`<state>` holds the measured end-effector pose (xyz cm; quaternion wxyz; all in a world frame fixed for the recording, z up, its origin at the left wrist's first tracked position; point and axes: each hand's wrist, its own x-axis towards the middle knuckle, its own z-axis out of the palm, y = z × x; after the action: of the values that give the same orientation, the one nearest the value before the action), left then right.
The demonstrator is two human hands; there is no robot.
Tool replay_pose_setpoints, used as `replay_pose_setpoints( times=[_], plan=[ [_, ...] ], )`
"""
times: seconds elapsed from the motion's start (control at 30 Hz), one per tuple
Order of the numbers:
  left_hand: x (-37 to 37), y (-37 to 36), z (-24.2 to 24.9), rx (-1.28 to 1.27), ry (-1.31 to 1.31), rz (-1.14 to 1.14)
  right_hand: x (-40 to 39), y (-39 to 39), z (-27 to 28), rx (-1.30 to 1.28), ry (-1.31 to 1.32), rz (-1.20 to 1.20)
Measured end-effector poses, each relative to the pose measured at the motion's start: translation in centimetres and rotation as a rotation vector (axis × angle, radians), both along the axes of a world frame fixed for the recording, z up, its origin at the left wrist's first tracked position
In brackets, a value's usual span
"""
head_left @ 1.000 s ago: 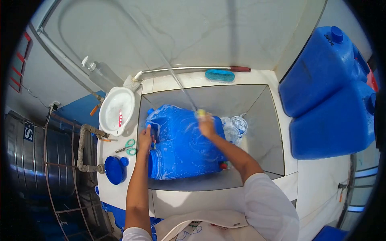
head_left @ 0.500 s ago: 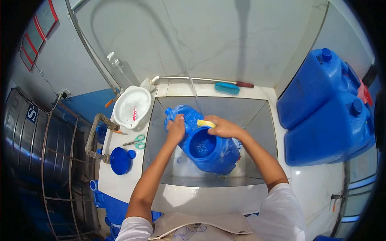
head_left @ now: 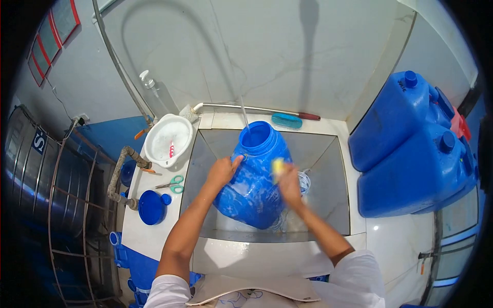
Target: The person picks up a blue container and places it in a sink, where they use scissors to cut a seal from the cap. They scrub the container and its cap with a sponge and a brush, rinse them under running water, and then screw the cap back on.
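A blue wide-mouthed plastic jug (head_left: pixel 254 179) with soap suds on its side leans in the grey sink (head_left: pixel 328 205). Its open mouth points up toward the back wall, where a thin stream of water (head_left: pixel 245 110) reaches the rim. My left hand (head_left: pixel 222 173) is closed on the jug's left shoulder, just below the neck. Against the jug's right side, my right hand (head_left: pixel 290 185) holds a yellow sponge (head_left: pixel 278 170); motion blurs both. A coiled whitish thing (head_left: pixel 304 182) lies in the sink beyond my right hand, partly hidden.
Left of the sink are a white basin (head_left: pixel 168 141) of suds, green-handled scissors (head_left: pixel 174 185) and a blue lid (head_left: pixel 152 208). A long-handled brush (head_left: pixel 257 109) and a teal brush (head_left: pixel 286 121) lie along the back ledge. Two large blue jerrycans (head_left: pixel 411 169) stand on the right.
The jug has swung round so its mouth is now at the far side, under the water stream. My right hand with the sponge has moved from near the mouth to the jug's right side.
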<state>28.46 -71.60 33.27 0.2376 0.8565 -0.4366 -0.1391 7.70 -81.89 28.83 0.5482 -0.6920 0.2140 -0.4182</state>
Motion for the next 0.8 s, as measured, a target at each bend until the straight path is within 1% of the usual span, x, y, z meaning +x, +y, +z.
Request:
replay_pose_setpoints(
  times=[0.03, 0.1, 0.13, 0.2, 0.23, 0.3, 0.33, 0.37, 0.4, 0.43, 0.47, 0.5, 0.53, 0.57, 0.6, 0.63, 0.67, 0.7, 0.73, 0.77, 0.8],
  plan=[
    [0.0, 0.0, 0.0, 0.010, 0.029, 0.039, 1.8, 2.9, -2.7, -0.344, 0.067, -0.216],
    [-0.8, 0.1, 0.4, 0.014, 0.020, 0.068, 3.5, 5.3, -1.2, -0.917, 0.136, 0.067],
    [-1.4, 0.0, 0.4, 0.019, 0.013, 0.090, 5.4, 4.8, -1.3, -0.918, 0.138, 0.069],
    [-2.3, 0.2, 0.0, -0.008, 0.009, 0.103, 9.5, 2.5, -1.8, -0.813, 0.597, 0.398],
    [-2.5, 0.1, -0.1, -0.044, -0.004, 0.117, 9.8, 2.2, -1.4, -0.812, 0.597, 0.392],
    [-0.8, 0.3, -1.4, -0.066, -0.053, 0.095, 10.6, 2.0, -0.4, -0.856, 0.790, 0.605],
    [0.0, 0.5, -1.5, -0.090, -0.093, 0.080, 9.5, 2.4, 0.6, -0.863, 0.788, 0.599],
    [0.7, 1.0, -1.6, -0.097, -0.096, 0.082, 7.0, 3.2, 1.5, -0.908, 0.568, 0.484],
    [1.1, 1.6, -1.4, -0.066, 0.247, 0.034, 4.9, 3.5, 2.0, -0.943, 0.349, 0.376],
    [1.2, 2.3, -0.9, -0.035, 0.591, -0.013, 3.8, 3.2, 1.7, -0.951, 0.346, 0.386],
    [0.8, 2.6, -0.6, -0.045, 0.594, -0.002, 2.8, 2.7, 1.5, -0.937, 0.361, 0.448],
    [-0.2, 3.0, -0.1, -0.049, 0.699, 0.011, 1.7, 2.5, 1.2, -0.916, 0.378, 0.511],
    [-1.3, 3.3, 0.1, -0.048, 0.803, 0.020, 0.8, 2.3, 3.3, -0.818, 0.341, 0.423],
    [-2.5, 3.4, 0.1, 0.016, 0.608, -0.071, 0.0, 1.8, 7.2, -0.737, 0.303, 0.327],
    [-3.5, 3.5, -0.2, 0.009, 0.609, -0.075, -0.4, 1.5, 9.7, -0.704, 0.349, 0.239],
    [-4.4, 3.8, -0.6, -0.081, 0.295, -0.130, -0.8, 1.0, 11.4, -0.668, 0.395, 0.149],
    [-5.4, 3.7, -0.7, -0.169, -0.019, -0.182, -1.1, 0.2, 12.4, -0.674, 0.398, 0.142],
    [-7.1, 4.3, 2.1, -0.035, 0.023, -0.174, -1.7, -0.7, 13.2, -0.746, 0.645, 0.185],
    [-8.4, 4.7, 4.1, -0.035, 0.026, -0.181, -2.4, -1.1, 13.6, -0.807, 0.894, 0.230],
    [-9.6, 5.3, 5.6, 0.000, -0.074, -0.251, -3.1, -1.0, 13.5, -0.801, 0.900, 0.229],
    [-10.7, 6.0, 6.7, 0.036, -0.173, -0.320, -3.7, -0.9, 13.0, -0.752, 1.090, 0.405]
  ],
)
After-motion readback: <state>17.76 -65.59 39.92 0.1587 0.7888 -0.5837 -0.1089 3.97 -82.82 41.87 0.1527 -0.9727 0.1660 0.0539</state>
